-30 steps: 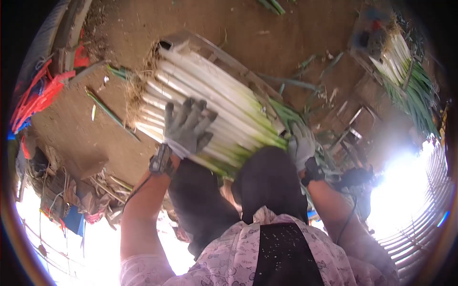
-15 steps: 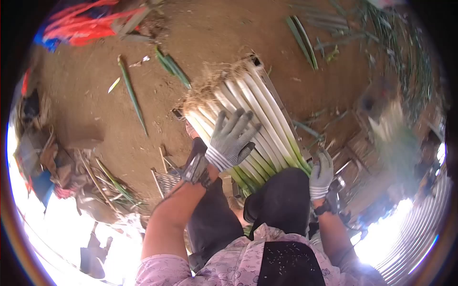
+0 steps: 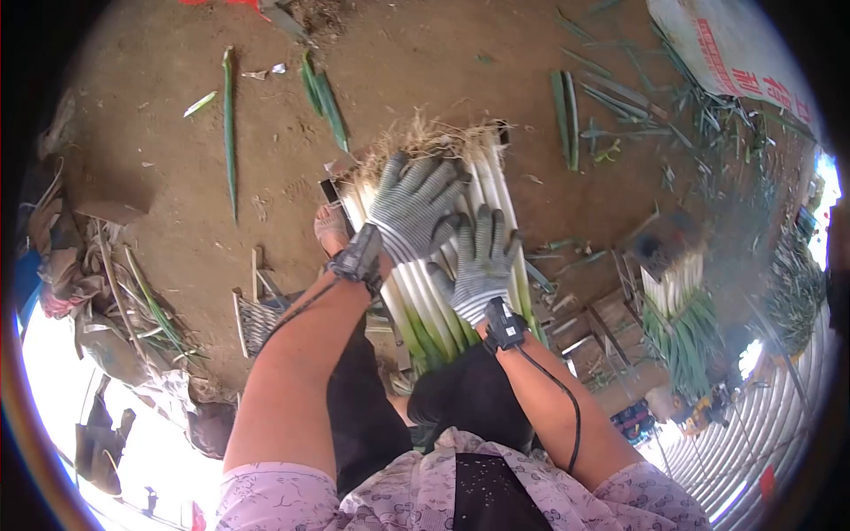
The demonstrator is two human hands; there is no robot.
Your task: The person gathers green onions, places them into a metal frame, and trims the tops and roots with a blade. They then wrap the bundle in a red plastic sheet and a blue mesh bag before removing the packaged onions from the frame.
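Observation:
A row of long green onions lies side by side in front of my knees, with white stalks, green lower ends towards me and tangled roots at the far end. My left hand, in a striped grey glove, rests flat over the upper stalks near the roots, fingers spread. Lower and to the right, my right hand wears a similar glove and lies on the stalks with its fingers apart. Dark corners of a support show beside the roots. My hands hide part of the row.
Another bundle of green onions stands at the right. Loose green leaves lie on the dirt floor. A white printed sack is at the top right, and crumpled cloth and sacking at the left.
My right hand has moved from beside the row's lower right edge onto the stalks. My left hand has shifted up towards the roots. The view has also shifted.

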